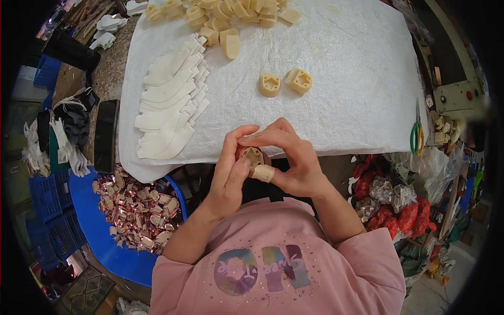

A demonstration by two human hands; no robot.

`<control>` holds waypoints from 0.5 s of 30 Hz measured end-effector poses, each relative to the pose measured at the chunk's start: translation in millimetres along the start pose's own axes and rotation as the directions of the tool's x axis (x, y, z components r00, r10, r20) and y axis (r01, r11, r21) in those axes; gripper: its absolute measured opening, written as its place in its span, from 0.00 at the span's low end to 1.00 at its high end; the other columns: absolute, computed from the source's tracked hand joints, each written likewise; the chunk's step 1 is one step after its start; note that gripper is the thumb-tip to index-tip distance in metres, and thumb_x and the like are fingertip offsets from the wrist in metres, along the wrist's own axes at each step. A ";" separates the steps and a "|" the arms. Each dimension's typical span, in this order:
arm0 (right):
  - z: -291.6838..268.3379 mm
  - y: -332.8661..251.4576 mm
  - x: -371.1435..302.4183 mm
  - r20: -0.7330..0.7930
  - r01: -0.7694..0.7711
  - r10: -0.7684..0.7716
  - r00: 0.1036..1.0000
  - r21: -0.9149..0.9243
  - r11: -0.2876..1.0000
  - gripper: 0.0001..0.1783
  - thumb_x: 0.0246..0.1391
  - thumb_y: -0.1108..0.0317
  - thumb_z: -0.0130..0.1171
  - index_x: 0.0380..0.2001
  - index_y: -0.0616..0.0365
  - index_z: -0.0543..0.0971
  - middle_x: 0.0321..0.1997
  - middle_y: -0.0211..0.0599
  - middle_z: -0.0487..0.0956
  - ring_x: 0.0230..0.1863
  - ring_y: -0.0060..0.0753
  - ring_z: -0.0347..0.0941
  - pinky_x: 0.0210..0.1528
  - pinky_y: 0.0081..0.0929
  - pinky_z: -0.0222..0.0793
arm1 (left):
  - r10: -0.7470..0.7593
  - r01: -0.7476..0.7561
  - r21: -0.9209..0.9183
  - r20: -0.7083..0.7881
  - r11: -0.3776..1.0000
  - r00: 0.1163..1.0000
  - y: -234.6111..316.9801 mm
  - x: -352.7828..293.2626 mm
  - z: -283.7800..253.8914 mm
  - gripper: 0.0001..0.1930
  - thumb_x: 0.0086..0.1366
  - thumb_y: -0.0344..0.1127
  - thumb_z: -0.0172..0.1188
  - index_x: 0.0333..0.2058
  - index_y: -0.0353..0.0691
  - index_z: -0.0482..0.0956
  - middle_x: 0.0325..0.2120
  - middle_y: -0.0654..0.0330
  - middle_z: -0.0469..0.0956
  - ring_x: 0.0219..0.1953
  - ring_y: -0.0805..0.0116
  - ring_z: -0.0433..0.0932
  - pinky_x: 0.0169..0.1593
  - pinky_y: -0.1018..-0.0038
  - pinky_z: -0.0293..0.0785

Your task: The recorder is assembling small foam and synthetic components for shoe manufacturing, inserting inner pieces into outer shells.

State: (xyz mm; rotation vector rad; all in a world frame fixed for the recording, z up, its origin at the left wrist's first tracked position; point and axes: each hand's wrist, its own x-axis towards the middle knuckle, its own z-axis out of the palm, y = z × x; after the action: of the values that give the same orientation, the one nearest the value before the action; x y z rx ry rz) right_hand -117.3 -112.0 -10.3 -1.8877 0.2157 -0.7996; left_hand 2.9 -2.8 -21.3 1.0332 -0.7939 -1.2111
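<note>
Close to my body, just below the table's front edge, both my hands close around a cream block shoe heel [254, 156] with its hollow end up. Reddish-pink material shows along its side, mostly covered by fingers. My left hand [227, 176] grips it from the left, thumb on the rim. From the right, my right hand [296, 161] curls round it, index finger across the far side; a tan strip wraps its thumb. Beyond my hands stand two loose heels [270, 85], hollow ends up. White curved cut pieces [169, 105] lie overlapped in rows to the left.
Several cream heels [229, 43] pile at the far side of the white woven cover [346, 68]. Scissors [417, 137] lie at its right edge, a phone [106, 135] left of it. A blue tub [92, 220] holds shiny pinkish pieces. Red plastic bags [407, 218] sit lower right.
</note>
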 end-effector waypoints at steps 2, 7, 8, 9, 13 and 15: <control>3.2 -2.0 -0.9 0.029 -0.003 0.005 1.000 -0.052 0.999 0.26 0.40 0.73 0.66 0.47 0.52 0.73 0.40 0.34 0.75 0.37 0.37 0.68 0.39 0.29 0.66 | 0.048 -0.047 0.027 -0.063 0.999 0.997 -2.3 -3.5 6.3 0.27 0.67 0.43 0.41 0.59 0.33 0.51 0.38 0.55 0.69 0.38 0.72 0.71 0.43 0.77 0.68; 7.8 1.9 -9.3 -0.054 -0.114 0.117 0.992 0.061 0.992 0.19 0.47 0.70 0.61 0.45 0.53 0.74 0.47 0.39 0.69 0.46 0.39 0.63 0.49 0.33 0.60 | 0.071 -0.067 0.036 -0.133 0.997 0.988 -9.1 -7.1 7.8 0.28 0.70 0.47 0.37 0.60 0.34 0.46 0.38 0.55 0.70 0.35 0.75 0.71 0.38 0.80 0.68; 4.8 2.6 -6.8 -0.045 -0.192 0.202 0.978 0.161 0.968 0.17 0.49 0.70 0.59 0.44 0.53 0.74 0.46 0.39 0.69 0.46 0.37 0.62 0.47 0.32 0.63 | 0.067 -0.068 -0.011 -0.078 0.998 0.995 -6.8 -5.8 8.4 0.33 0.68 0.53 0.37 0.61 0.37 0.43 0.37 0.56 0.69 0.32 0.74 0.71 0.35 0.79 0.68; 5.2 1.6 0.3 -0.070 -0.174 0.193 0.979 0.224 0.959 0.12 0.53 0.70 0.54 0.42 0.56 0.74 0.45 0.37 0.69 0.39 0.31 0.68 0.32 0.23 0.72 | 0.064 -0.065 -0.058 -0.023 0.996 0.998 -4.4 -5.1 10.0 0.38 0.66 0.60 0.38 0.63 0.39 0.41 0.37 0.57 0.69 0.30 0.72 0.72 0.31 0.79 0.69; 4.0 -0.8 14.7 0.219 -0.463 0.413 0.884 0.539 0.704 0.09 0.56 0.67 0.52 0.38 0.59 0.73 0.42 0.34 0.70 0.16 0.18 0.69 0.11 0.12 0.66 | 0.114 -0.109 0.058 -0.097 0.992 0.989 4.6 1.4 26.1 0.41 0.65 0.65 0.36 0.62 0.35 0.42 0.39 0.56 0.69 0.29 0.73 0.72 0.28 0.80 0.68; 4.2 5.4 8.8 0.252 -0.462 0.390 0.885 0.574 0.676 0.08 0.56 0.67 0.52 0.36 0.59 0.73 0.42 0.35 0.70 0.18 0.18 0.70 0.12 0.12 0.66 | 0.114 -0.102 0.120 -0.103 0.988 0.988 4.3 -2.8 28.2 0.40 0.65 0.64 0.36 0.61 0.33 0.45 0.39 0.56 0.69 0.29 0.74 0.72 0.28 0.81 0.68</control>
State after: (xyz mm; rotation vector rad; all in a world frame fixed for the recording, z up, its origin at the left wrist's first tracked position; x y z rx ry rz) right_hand -107.0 -115.6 -12.3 -1.1678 0.2733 -0.3651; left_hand -22.0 -5.6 -7.2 1.1261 -0.8306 -1.0174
